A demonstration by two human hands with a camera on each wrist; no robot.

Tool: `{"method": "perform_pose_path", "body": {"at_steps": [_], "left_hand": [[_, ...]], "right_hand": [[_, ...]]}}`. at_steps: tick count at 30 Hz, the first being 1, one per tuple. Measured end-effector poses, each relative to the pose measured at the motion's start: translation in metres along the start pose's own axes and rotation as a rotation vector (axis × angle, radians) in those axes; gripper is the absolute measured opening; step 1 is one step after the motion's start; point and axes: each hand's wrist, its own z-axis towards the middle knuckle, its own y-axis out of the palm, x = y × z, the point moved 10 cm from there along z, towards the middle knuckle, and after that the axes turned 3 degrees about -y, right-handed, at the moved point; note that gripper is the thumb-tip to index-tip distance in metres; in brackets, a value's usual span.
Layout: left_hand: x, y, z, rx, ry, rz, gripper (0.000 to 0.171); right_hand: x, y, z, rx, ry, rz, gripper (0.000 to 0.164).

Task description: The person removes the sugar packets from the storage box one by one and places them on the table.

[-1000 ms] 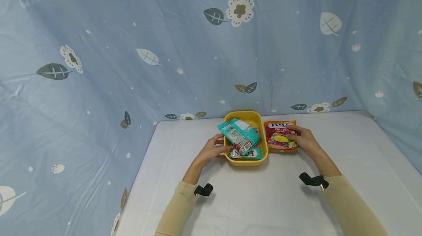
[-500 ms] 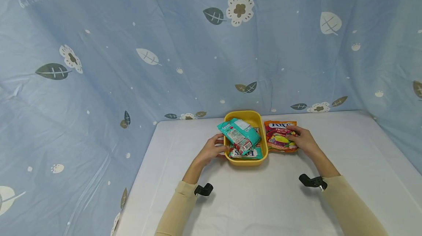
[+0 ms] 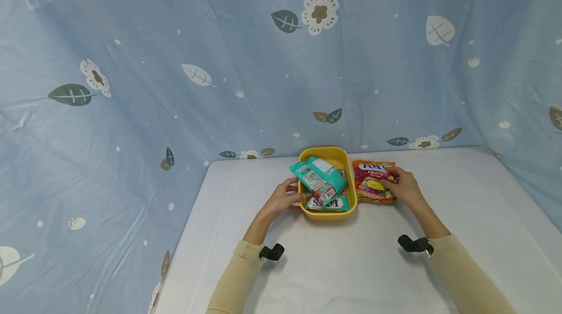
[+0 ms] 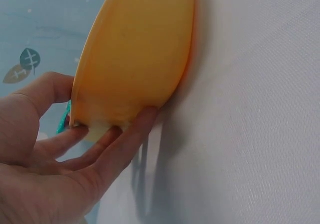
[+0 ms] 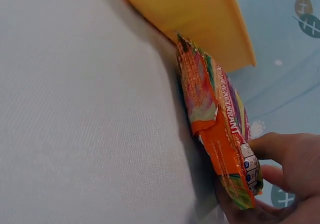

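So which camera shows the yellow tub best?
The head view: the yellow tub appears uncropped, with teal packets heaped in it. Both wrist views show only its outer side, cut off at the picture's top.

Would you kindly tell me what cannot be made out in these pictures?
- Head view: much of the lower teal packet, covered by the upper teal packet.
- Head view: fine print on the orange packet, too small to read.
- Left wrist view: the inside of the yellow tub, hidden by its wall.
- Right wrist view: part of the right hand, cut off by the right edge.
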Motion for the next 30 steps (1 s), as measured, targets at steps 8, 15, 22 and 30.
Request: {"method": "perform_pose_path", "body": {"at_steps": [8, 15, 22, 30], "left_hand": [[-0.003, 0.000, -0.001, -0.001, 0.001, 0.010, 0.063], [-0.003, 0.000, 0.000, -0.001, 0.004, 0.007, 0.064], [0.000, 0.000, 0.000, -0.007, 0.018, 0.003, 0.063], [0.000, -0.001, 0.001, -0.005, 0.014, 0.001, 0.065]], "right_hand": [[-0.007, -0.003, -0.006, -0.001, -0.015, -0.049, 0.060], [-0.013, -0.001, -0.007, -0.065, -0.013, -0.081, 0.067], [-0.020, 0.000, -0.007, -0.116, 0.004, -0.111, 0.073], [-0.029, -0.004, -0.007, -0.121, 0.012, -0.172, 0.074]]}}
